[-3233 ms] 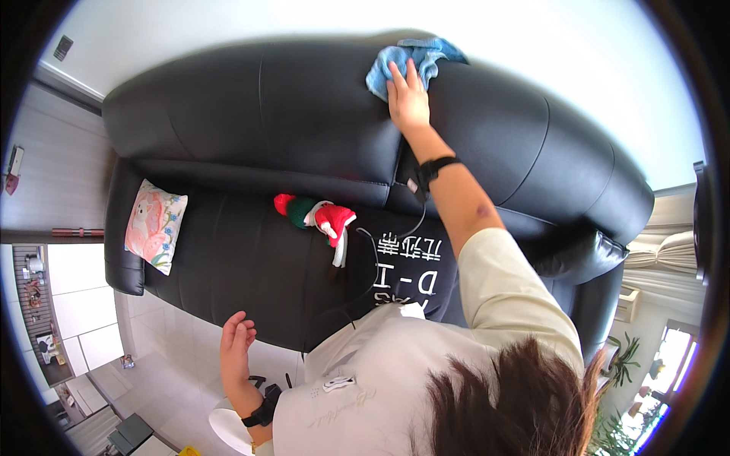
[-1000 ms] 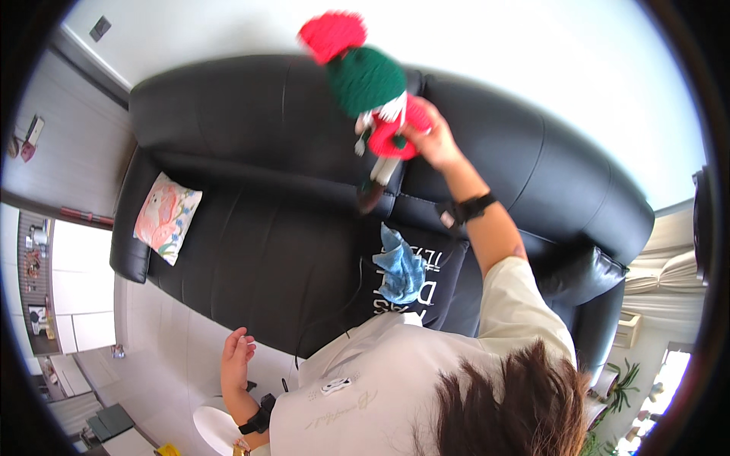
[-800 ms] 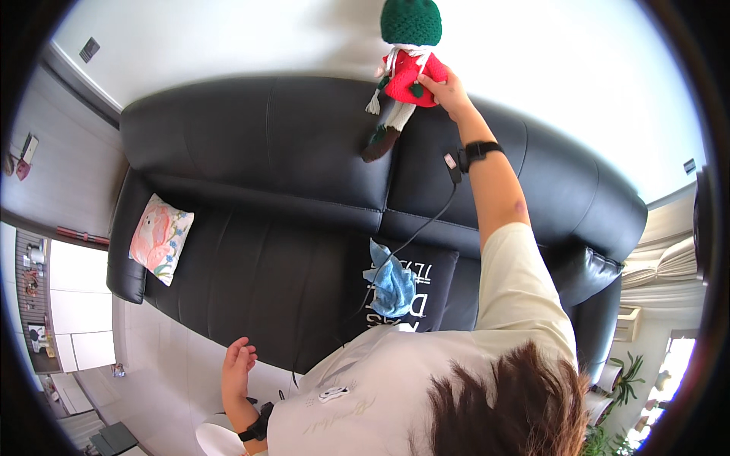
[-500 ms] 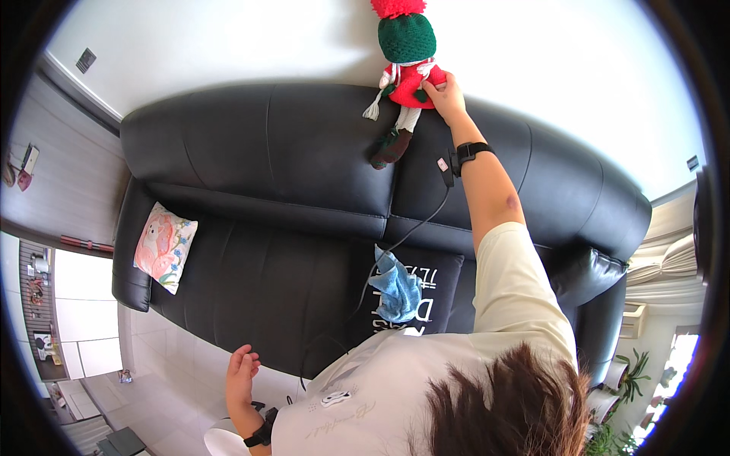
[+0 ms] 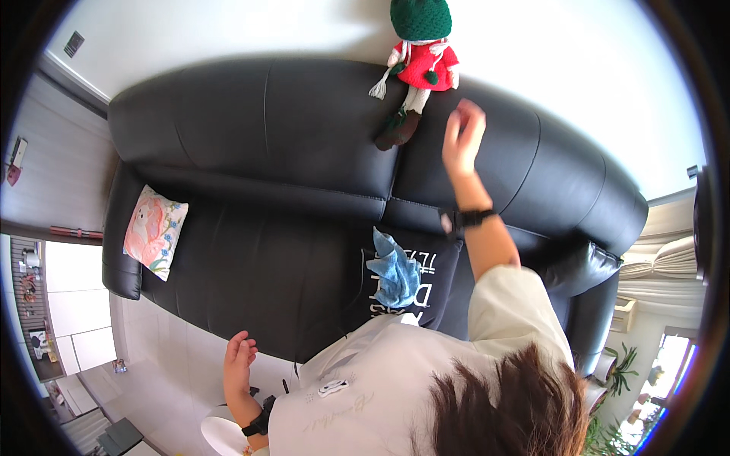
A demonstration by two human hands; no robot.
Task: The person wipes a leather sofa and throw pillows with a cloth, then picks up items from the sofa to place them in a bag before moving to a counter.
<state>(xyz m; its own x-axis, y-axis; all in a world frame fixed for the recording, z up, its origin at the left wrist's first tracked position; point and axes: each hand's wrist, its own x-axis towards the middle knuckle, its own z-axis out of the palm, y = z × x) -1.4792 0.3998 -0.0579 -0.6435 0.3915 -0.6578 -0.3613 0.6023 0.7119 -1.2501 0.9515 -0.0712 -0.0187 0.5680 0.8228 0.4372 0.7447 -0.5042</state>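
doll (image 5: pixel 420 57), knitted with a green hat and a red dress, is seated on top of the black sofa (image 5: pixel 304 175) backrest against the white wall (image 5: pixel 228 34). no hold is kept on it: the right hand (image 5: pixel 462 139) is raised just beside it with its grip loosely open, nothing held. the left hand (image 5: pixel 239 361) is open too, low over the pale floor. a blue cloth (image 5: pixel 395 270) is laid on a dark cushion (image 5: pixel 407 285); a floral pillow (image 5: pixel 154 232) is propped at the sofa's left end. the doll's long axis is upright, head toward the wall, legs hanging down the backrest.
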